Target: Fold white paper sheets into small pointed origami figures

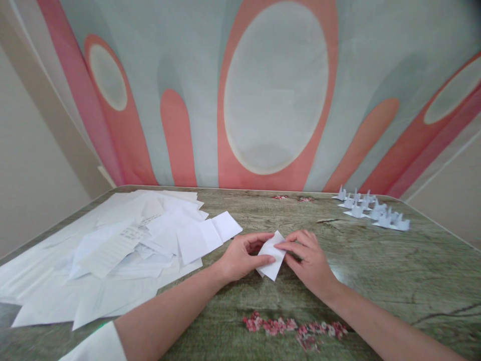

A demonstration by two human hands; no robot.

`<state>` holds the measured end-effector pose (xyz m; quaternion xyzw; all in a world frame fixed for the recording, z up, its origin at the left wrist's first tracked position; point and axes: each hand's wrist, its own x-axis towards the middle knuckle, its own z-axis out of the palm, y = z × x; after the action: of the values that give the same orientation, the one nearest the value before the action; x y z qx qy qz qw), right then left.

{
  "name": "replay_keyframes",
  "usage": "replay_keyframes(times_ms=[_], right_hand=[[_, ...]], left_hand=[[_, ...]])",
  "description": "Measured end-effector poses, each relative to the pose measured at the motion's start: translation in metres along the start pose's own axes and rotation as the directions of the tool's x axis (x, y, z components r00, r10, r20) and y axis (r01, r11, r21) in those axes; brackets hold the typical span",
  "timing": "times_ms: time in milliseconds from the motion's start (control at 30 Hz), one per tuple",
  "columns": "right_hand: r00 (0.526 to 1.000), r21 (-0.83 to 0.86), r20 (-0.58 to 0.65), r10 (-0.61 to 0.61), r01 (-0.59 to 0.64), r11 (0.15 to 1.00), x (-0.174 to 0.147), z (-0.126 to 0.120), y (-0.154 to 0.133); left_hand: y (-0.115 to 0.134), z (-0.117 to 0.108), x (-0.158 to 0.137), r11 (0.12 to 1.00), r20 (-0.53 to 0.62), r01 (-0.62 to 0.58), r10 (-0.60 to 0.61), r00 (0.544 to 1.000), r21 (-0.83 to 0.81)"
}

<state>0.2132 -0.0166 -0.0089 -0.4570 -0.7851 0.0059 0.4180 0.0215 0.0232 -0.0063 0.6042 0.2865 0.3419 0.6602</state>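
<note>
A small folded piece of white paper (273, 256) is held just above the middle of the table, tilted, with one corner pointing up. My left hand (246, 255) pinches it from the left, thumb on the near face and fingers behind. From the other side, my right hand (306, 258) grips its right edge between thumb and fingers. A second layer of the paper peeks out at the lower left. To the left of my left hand lies a loose folded sheet (227, 226) at the border of a big paper pile.
The pile of white paper (108, 296) covers the table's left side, some sheets bearing print. Several folded white paper cranes (356, 210) stand in rows at the far right. The wood-patterned table (394, 271) has printed pink flowers and meets a patterned backdrop (205, 150).
</note>
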Motion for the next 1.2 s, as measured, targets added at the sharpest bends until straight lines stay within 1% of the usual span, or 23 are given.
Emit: replay_keyframes(times_ms=[200, 400, 533, 633, 733, 900, 1100, 1200], right_hand=[[1.0, 0.045, 0.012, 0.009, -0.009, 0.999, 0.0005, -0.0001, 0.0], [1.0, 0.056, 0.017, 0.004, -0.005, 0.998, 0.0015, -0.0011, -0.0032], [1.0, 0.058, 0.017, 0.007, -0.008, 0.998, 0.0011, -0.0008, -0.0033], [1.0, 0.066, 0.02, 0.017, -0.018, 0.998, 0.0006, -0.0011, -0.0034], [0.998, 0.093, 0.029, 0.053, -0.056, 0.994, 0.0007, -0.0018, -0.0044], [0.987, 0.163, 0.073, 0.145, -0.155, 0.974, 0.0008, -0.0011, -0.0052], [0.972, 0.217, 0.116, 0.205, -0.227, 0.949, 0.001, 0.0004, -0.0054], [0.968, 0.229, 0.127, 0.217, -0.242, 0.943, 0.002, 0.0, -0.0071]], left_hand=[[0.0003, 0.0005, -0.0001, 1.0, -0.004, 0.015, -0.015, 1.0, -0.005], [0.0004, 0.0014, 0.0005, 1.0, -0.014, 0.021, -0.02, 1.0, 0.008], [0.0016, 0.0018, -0.0001, 0.999, -0.011, 0.014, -0.014, 1.0, 0.05], [0.0022, 0.0016, -0.0008, 0.993, -0.014, 0.002, 0.0, 1.0, 0.115], [0.0022, 0.001, -0.0014, 0.98, -0.032, -0.015, 0.022, 0.999, 0.198], [0.0023, 0.0001, -0.0018, 0.95, -0.047, -0.052, 0.07, 0.996, 0.309], [0.0038, 0.001, -0.0027, 0.938, -0.053, -0.077, 0.101, 0.994, 0.337], [0.0034, 0.0012, -0.0024, 0.936, -0.067, -0.073, 0.102, 0.993, 0.343]])
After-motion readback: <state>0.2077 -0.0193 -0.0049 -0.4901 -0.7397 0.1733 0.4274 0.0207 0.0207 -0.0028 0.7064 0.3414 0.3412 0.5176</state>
